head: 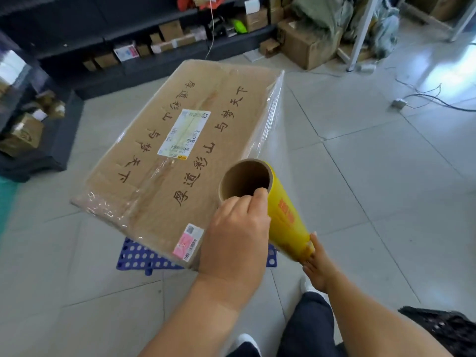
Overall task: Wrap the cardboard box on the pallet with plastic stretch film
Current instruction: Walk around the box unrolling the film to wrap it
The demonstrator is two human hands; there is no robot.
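A large cardboard box [180, 150] with black printed characters and a white label lies on a blue perforated pallet [134, 258]. Clear stretch film [270, 119] covers its right side and runs taut to a yellow roll [286, 217] with a cardboard core, held near the box's front right corner. My left hand [234, 238] grips the roll's upper end, its fingers hooked over the rim into the open core. My right hand [318, 266] holds the lower end; its fingers are mostly hidden behind the roll.
Grey tiled floor [373, 189] spreads to the right. Dark shelving [154, 55] with small boxes runs along the back and left. More cartons [306, 45] and a white metal frame [360, 34] stand at the back right; cables [425, 96] trail across the floor. My legs and shoes are below.
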